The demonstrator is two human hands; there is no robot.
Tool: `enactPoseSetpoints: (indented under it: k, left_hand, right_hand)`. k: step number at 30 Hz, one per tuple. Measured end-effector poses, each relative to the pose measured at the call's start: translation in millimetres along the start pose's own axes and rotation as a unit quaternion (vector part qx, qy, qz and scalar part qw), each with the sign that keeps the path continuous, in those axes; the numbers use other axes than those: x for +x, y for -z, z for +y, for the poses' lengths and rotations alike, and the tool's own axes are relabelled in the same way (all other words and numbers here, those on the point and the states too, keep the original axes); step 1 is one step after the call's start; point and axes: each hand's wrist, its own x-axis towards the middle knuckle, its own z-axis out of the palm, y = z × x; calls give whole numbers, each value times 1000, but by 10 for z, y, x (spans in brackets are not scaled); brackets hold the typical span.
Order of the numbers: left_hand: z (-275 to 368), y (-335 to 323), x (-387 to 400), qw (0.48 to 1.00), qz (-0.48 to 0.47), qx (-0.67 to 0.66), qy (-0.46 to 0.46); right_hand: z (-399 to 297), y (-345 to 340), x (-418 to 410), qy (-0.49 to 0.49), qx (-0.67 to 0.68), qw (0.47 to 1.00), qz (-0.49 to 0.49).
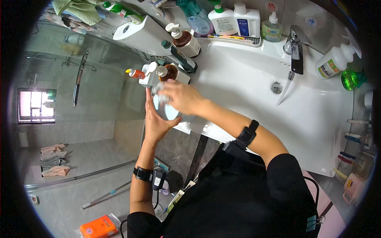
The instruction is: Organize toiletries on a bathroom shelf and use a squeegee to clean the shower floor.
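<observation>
My left hand (159,125) grips a pale, rounded container (171,112) between its thumb and upright fingers, at the left end of the white washbasin (238,98). My right hand (183,96) reaches across above it, blurred by motion. Its fingers are closed on a small greyish-white thing (162,92), perhaps a cloth, which lies against or just over the container. Blur hides exactly what it is. Just beyond both hands stand an amber pump bottle (169,73), a white pump bottle (150,77) and a small orange bottle with a yellow tip (136,73).
A dark green-capped bottle (181,59) and a brown pump bottle (184,41) line the basin's left rim. Several bottles stand at the back by the faucet (294,44). A glass shower screen (119,89) rises on the left. An orange packet (99,227) lies on the floor.
</observation>
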Motion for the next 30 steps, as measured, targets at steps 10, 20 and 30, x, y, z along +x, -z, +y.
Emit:
enactPoseSetpoints:
  k: [10,20,30]
  left_hand:
    - [-105,105,49,996,-83,-35,-9]
    - [-184,133,83,990,-112,-20,-79]
    - [-298,177,121,964,-187,-46,-186]
  right_hand:
    - [74,-636,-1053,-362,469,793,144]
    - [70,-636,-572,-433,423,787,122]
    - [-285,-286,-418,-331,434,791,276]
